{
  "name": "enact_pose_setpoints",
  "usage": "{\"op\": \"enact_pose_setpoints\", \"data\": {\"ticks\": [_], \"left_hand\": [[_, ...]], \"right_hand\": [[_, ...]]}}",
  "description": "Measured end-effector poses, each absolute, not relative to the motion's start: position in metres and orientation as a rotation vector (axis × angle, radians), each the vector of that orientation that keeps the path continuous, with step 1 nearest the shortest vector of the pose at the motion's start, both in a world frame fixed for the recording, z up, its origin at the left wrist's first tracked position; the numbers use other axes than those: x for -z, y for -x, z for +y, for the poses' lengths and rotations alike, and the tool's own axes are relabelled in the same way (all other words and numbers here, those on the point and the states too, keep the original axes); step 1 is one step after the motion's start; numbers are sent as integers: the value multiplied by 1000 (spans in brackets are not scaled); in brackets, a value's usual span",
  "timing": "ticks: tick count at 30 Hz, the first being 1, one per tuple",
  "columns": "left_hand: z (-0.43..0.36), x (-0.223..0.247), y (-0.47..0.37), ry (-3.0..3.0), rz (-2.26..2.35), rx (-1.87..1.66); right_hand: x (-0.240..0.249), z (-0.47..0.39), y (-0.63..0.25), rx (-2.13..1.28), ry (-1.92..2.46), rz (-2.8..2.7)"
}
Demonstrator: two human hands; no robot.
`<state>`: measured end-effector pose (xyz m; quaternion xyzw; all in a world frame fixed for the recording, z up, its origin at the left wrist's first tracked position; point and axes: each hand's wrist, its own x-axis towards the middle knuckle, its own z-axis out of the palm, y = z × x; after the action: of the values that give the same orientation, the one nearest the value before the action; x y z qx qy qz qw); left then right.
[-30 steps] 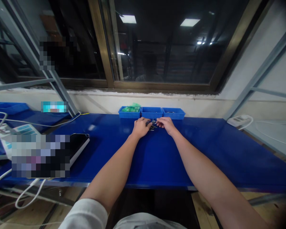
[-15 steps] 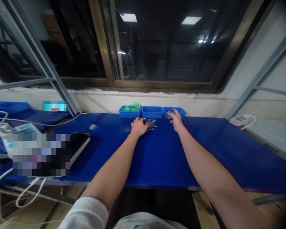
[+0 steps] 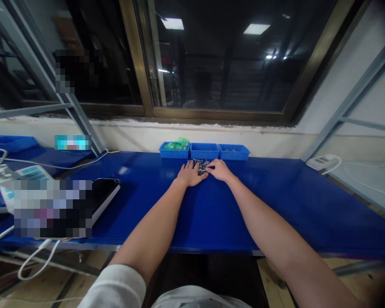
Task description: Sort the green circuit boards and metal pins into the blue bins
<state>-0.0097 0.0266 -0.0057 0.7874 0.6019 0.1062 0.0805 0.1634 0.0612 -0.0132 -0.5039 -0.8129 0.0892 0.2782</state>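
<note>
A small heap of thin, shiny metal pieces (image 3: 202, 167), like screws or nails, lies on the blue tabletop. My left hand (image 3: 190, 174) rests over the heap's left side with its fingers spread and thumb stretched out along the front. At the heap's right edge, my right hand (image 3: 220, 170) has its fingertips pinched together among the pieces; what they grip is too small to make out. Behind the heap stand three blue bins: a left bin (image 3: 175, 154) with green plastic packets, a middle bin (image 3: 204, 154), and a right bin (image 3: 234, 155) with a few small metal pieces inside.
To the left a dark, partly blurred-out device (image 3: 105, 188) sits near the table's front edge, with white cables (image 3: 53, 256) hanging beside it. A white power strip (image 3: 323, 161) lies at the right end. Metal frame posts (image 3: 83, 128) and a window back the table (image 3: 211, 214).
My right hand has come from above the right bin down and left to the heap, its fingers closing. My left hand has spread its fingers and shifted slightly right.
</note>
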Motion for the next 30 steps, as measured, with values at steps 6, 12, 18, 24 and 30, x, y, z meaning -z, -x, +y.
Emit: {"op": "enact_pose_setpoints", "data": {"ticks": [6, 12, 18, 24, 30], "left_hand": [[28, 6, 10, -2383, 1768, -335], [31, 9, 13, -2401, 1749, -438], [31, 0, 14, -2492, 1566, -792], [32, -3, 14, -2588, 1428, -928], [38, 3, 15, -2594, 1513, -941]], "right_hand": [[11, 60, -164, -264, 1384, -2122], [9, 56, -163, -246, 1378, -2025], [5, 51, -162, -315, 1310, -2028], [4, 49, -160, -431, 1212, -2037], [10, 55, -159, -860, 953, -1785]]}}
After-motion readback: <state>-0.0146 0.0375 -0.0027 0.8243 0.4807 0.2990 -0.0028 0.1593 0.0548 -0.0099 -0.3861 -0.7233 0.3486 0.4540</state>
